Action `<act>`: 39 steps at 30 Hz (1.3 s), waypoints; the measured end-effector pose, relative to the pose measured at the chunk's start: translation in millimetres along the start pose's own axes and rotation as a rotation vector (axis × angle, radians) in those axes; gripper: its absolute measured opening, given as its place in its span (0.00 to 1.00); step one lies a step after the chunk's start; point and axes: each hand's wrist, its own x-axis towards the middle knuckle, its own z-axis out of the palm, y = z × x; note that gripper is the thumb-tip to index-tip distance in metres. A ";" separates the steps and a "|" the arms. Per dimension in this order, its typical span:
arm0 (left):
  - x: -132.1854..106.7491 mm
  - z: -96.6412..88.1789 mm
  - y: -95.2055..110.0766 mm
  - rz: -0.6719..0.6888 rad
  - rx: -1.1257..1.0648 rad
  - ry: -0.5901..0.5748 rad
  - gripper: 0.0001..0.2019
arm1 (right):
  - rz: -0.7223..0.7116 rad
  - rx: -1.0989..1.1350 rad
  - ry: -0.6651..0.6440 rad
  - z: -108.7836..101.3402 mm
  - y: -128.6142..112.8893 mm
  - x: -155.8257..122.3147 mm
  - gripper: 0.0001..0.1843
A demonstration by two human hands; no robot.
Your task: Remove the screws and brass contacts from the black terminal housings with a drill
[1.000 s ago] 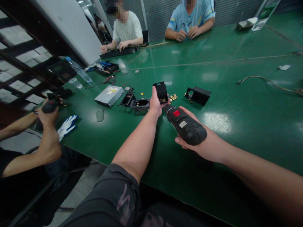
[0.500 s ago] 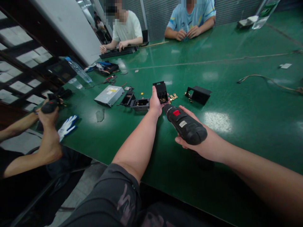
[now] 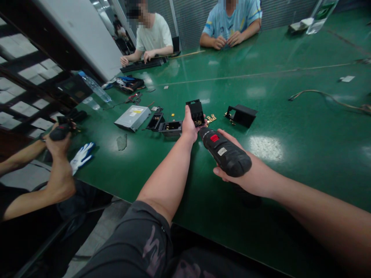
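My left hand is closed around a black plastic housing with brass pieces inside, held up above the table. In my right hand is a black cordless drill with a red switch on top. The drill's front end points at the lower part of the housing; whether its tip touches is hidden. Flat brass pieces lie just right of my left hand. Two black housings, an open box and a smaller one, sit to its left. Another black housing lies on the right.
A grey disc drive rests on the green table, with a white-and-blue glove nearer the edge. At far left a co-worker's hand grips another drill. Two people sit opposite. A cable lies at right.
The view has shifted very slightly. Both hands keep their holds, and the drill stays at the housing with little visible movement.
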 end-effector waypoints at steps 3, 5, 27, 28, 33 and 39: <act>0.2 0.1 0.1 -0.019 -0.016 0.002 0.42 | 0.001 0.012 -0.009 -0.1 -1.2 -0.7 0.70; 1.6 -0.6 -0.6 -0.020 -0.017 0.005 0.42 | -0.004 0.013 -0.004 0.2 0.1 -1.0 0.70; 4.9 -0.9 -4.2 -0.011 -0.004 0.002 0.39 | -0.015 -0.010 0.012 -0.5 11.9 0.0 0.70; 5.7 -1.2 -4.5 -0.009 -0.001 -0.003 0.39 | -0.015 -0.009 0.011 -0.5 11.5 -0.1 0.70; 7.6 -2.9 -4.9 -0.004 -0.005 -0.001 0.38 | -0.025 -0.017 0.030 0.7 8.9 -0.7 0.69; 6.2 -2.4 -3.6 -0.025 -0.022 -0.012 0.39 | -0.039 -0.016 0.034 0.8 8.7 -0.6 0.68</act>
